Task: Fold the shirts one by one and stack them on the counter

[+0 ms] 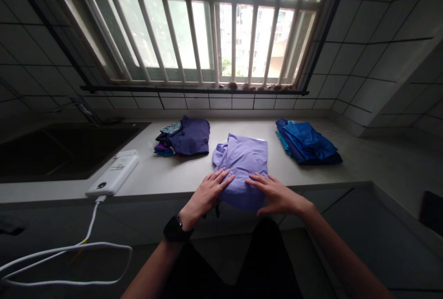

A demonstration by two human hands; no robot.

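Observation:
My left hand (pixel 207 195) and my right hand (pixel 277 193) lie flat on the near part of a lavender garment (pixel 242 167), fingers spread and not gripping. The garment sits partly folded on a white countertop (pixel 166 174), and its near end hangs a little over the front edge. A black smartwatch (pixel 177 229) circles my left wrist. To the left lies a folded navy stack with other colours under it (pixel 189 136). A bright blue folded pile (pixel 306 143) lies to the right.
A white power bank (pixel 114 174) lies near the front edge, its white cable (pixel 69 257) hanging down. A dark sink (pixel 58 151) with a faucet (pixel 83 110) is at the left. A barred window (pixel 183 26) and tiled walls stand behind the counter.

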